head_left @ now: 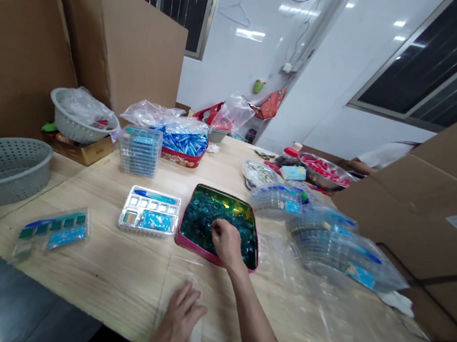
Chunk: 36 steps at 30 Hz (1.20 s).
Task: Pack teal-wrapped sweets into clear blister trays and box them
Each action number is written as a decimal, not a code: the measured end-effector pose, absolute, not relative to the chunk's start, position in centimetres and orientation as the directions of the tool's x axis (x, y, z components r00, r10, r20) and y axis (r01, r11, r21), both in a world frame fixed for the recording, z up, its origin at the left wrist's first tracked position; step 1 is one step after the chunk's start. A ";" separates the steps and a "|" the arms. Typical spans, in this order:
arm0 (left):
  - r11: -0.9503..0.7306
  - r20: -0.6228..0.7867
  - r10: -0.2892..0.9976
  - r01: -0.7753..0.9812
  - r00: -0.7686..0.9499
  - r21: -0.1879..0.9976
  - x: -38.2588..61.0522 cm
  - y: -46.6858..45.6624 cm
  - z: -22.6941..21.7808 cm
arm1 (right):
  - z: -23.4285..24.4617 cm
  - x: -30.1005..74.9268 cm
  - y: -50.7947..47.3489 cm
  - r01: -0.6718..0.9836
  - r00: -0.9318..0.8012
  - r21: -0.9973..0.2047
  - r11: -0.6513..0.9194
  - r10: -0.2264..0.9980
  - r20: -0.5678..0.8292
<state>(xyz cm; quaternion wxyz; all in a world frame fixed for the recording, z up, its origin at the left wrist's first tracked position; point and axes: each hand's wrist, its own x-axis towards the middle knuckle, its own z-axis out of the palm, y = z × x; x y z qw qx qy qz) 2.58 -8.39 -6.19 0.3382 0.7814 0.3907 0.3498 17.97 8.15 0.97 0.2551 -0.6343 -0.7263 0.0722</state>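
The right hand (pixel 227 242) dips into teal pieces (pixel 206 223) filling a pink-rimmed tin (pixel 193 251), fingers bunched together; whether they grip any cannot be told. The left hand (pixel 178 326) rests on the wooden table (pixel 106 273), fingers spread apart, just beside a small white scrap (pixel 196 335). A foil tray (pixel 124 218) lies left of the right fingers, plastic bags (pixel 331 240) right of them.

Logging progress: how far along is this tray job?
Looks done: a stack of filled trays and a bagged tray. In hand: the right hand is in a pink tin of teal pieces, beside a foil tray whose small upper cells look empty. Left: the tin is well filled, and blue sticks sit in a red tray.
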 end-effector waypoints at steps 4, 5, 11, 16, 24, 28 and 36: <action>-0.142 0.098 0.977 0.235 0.189 0.962 1.3 -6.1 -1.7 | 0.8 18.6 4.4 0.458 0.007 -0.858 0.231 0.965 0.263; -0.047 0.024 0.990 0.165 0.138 0.985 1.3 -5.4 -0.8 | 0.8 18.5 3.3 0.335 0.008 -0.919 0.207 0.975 0.222; 0.231 -0.174 0.964 -0.308 0.201 0.923 1.5 -2.5 1.0 | 0.8 16.5 -2.0 0.033 -0.044 -0.996 0.077 0.996 0.075; 0.304 -0.227 0.941 -0.328 0.251 0.895 0.6 -2.5 0.7 | 0.3 16.3 -3.2 -0.035 -0.070 -0.999 0.010 0.997 0.013; 0.377 -0.230 0.877 -0.307 0.422 0.874 -0.3 0.2 1.0 | 0.7 15.9 -1.9 -0.173 -0.110 -0.984 -0.048 0.993 -0.029; 0.212 -0.186 0.913 -0.032 0.362 0.977 0.0 1.9 0.8 | 0.5 15.9 -0.7 -0.107 -0.050 -0.993 -0.052 0.998 -0.047; -0.012 -0.106 0.974 0.509 0.201 0.861 1.4 2.1 -2.5 | -3.6 15.6 -0.2 0.477 0.018 -0.874 0.092 0.993 0.115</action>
